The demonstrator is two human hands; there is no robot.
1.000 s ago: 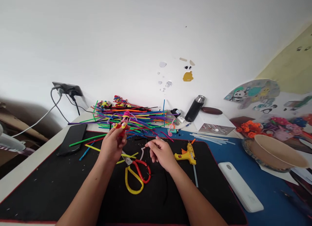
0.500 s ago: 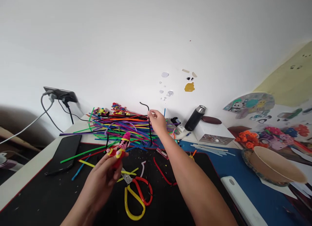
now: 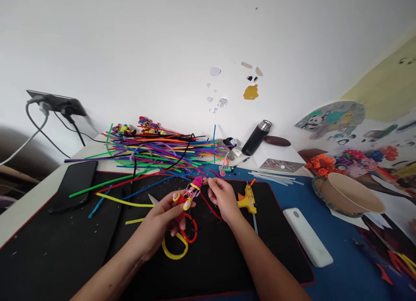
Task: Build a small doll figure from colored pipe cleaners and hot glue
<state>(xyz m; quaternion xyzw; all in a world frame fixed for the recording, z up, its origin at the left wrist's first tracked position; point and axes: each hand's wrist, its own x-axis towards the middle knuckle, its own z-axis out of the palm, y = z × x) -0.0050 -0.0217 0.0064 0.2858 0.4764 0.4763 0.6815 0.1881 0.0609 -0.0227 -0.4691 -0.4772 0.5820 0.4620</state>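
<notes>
One figurine (image 3: 193,190), gripped in left fingers (image 3: 173,212); right fingers (image 3: 216,186) beside its hat (image 3: 197,181), grip unclear.

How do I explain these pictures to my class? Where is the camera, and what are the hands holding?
There is no robot: these are a person's two bare hands. One camera, worn on the head, takes every picture, looking forward and down. The left hand holds a small figure with a pink hat and red body. The right hand is close beside the hat; whether it grips anything is too small to tell. On the black mat lie scissors with one red and one yellow handle loop, and a yellow glue gun. Behind, colourful stems are heaped near the wall.
</notes>
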